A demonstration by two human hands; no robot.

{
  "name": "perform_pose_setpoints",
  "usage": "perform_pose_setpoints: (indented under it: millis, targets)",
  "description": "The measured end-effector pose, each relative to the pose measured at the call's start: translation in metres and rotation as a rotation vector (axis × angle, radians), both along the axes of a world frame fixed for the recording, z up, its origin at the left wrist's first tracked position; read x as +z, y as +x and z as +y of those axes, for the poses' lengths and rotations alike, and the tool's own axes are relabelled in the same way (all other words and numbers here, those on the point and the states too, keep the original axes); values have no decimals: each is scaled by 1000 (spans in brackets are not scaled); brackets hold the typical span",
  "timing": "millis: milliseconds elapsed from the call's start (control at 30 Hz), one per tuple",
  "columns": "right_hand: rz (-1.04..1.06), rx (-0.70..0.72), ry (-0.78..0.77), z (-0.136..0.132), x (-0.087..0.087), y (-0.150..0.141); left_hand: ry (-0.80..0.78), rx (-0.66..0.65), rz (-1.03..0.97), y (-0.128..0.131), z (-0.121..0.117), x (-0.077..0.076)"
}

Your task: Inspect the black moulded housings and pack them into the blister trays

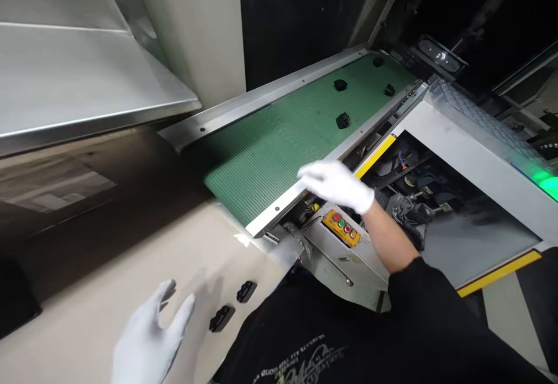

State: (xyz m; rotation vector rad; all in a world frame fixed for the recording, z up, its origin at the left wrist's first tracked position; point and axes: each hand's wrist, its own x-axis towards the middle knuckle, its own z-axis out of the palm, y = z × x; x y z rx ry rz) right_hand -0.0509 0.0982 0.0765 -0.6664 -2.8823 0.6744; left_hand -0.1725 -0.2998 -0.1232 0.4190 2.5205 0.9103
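Note:
My right hand (337,185), in a white glove, rests on the metal side rail (279,208) of a green conveyor belt (279,134); its fingers lie stretched flat and hold nothing. My left hand (150,337), also gloved, hovers with fingers spread over a beige table (87,308), blurred by motion. Two small black plastic parts (246,291) (221,318) lie on the table just right of that hand. Several more black parts (342,120) (340,85) sit farther up the belt.
A yellow control box (341,227) with red and green buttons is mounted below the belt's rail, under my right wrist. Beyond it an open machine bay (418,192) shows cables and hoses. A steel cover (78,82) overhangs at upper left. A green light (547,183) glows at right.

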Motion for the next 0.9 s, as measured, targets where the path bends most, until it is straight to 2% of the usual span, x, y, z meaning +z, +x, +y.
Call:
perform_pose_setpoints:
  millis: [33,100,133,200,300,433,500,567,667,733,800,833,900]
  targets:
    - [-13,-106,128,39,11,-16,18,17,26,-3,14,16]
    - [-96,-341,365,113,21,-48,64,38,83,-5,47,44]
    - [-155,-429,456,146,20,-61,87,35,113,-5,64,56]
    - [-269,-516,550,198,10,-78,133,2,180,-3,100,73]
    - [-325,-520,554,241,-8,-83,171,-101,267,-9,155,93]
    - [-271,-529,526,260,-16,-76,223,-329,300,-39,249,128]
    - [-250,-530,485,263,-12,-73,274,-454,336,-59,312,152]
    - [-182,-503,413,261,-3,-66,311,-569,374,-80,385,177]
    - [136,-300,158,232,9,-39,329,-650,482,-105,507,209]
    - [409,-161,-167,193,7,-5,247,-699,575,-116,588,224]
    - [465,-135,-534,145,-8,39,100,-706,600,-122,661,233]
    - [426,-183,-710,121,-21,62,41,-697,599,-124,692,234]
    - [333,-414,-1090,79,-55,103,14,-655,538,-125,743,234]
